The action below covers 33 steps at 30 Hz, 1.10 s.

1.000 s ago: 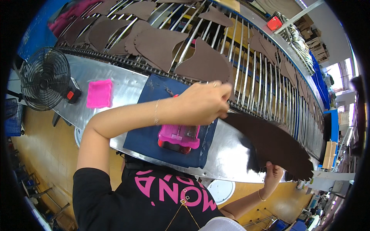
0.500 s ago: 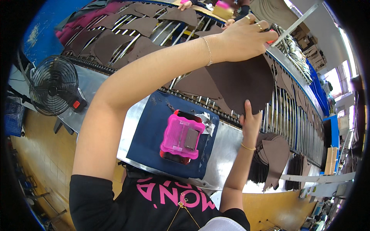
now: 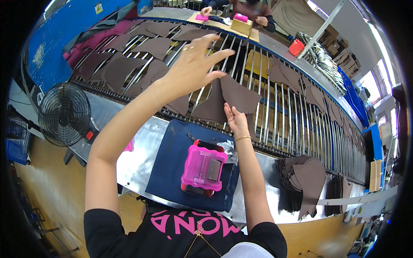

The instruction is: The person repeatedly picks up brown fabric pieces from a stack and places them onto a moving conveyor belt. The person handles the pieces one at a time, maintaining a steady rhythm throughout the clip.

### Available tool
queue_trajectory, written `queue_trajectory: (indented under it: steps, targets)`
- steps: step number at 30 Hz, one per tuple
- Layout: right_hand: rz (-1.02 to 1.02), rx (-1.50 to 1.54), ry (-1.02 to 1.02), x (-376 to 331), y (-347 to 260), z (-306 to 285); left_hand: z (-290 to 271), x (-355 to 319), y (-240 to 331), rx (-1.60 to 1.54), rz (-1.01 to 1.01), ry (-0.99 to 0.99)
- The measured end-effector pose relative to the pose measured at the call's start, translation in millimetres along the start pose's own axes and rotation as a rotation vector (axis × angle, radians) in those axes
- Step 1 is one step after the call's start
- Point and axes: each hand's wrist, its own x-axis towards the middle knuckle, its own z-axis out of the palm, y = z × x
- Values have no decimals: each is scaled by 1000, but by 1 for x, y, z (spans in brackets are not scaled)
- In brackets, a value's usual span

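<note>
Bright, even indoor light; daylight blows out the windows at right; soft glare on the metal table; fisheye bends edges; black vignette rings everything.

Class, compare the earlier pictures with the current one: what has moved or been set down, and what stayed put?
The brown cut piece went from the bench edge up onto the roller rack. The left hand now spreads open over it; the right hand touches its lower edge. The pink box, blue mat and fan stayed put.
</note>
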Motion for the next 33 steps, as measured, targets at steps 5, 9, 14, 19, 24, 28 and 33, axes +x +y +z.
queue_trajectory:
  steps: [5,9,14,19,24,28,33]
  targets:
    - [158,-178,59,-3,4,3,-8,-31,-11,5,-99,-84]
    - [235,-582,-182,-76,-47,16,-11,-35,-4,-66,-132,-141]
    - [-300,-1071,-5,-191,-145,-15,-6,-52,8,-163,-150,-133]
    - [-601,-2115,1533,-315,-220,-136,14,-62,20,-219,-186,-215]
    - [-313,-1732,1824,-366,-231,-208,31,-60,38,-338,-186,-264]
    - [-218,-1584,1710,-364,-245,-200,34,-61,47,-393,-151,-266]
    - [-553,-2057,1168,-372,-244,-167,29,-57,54,-455,-94,-285]
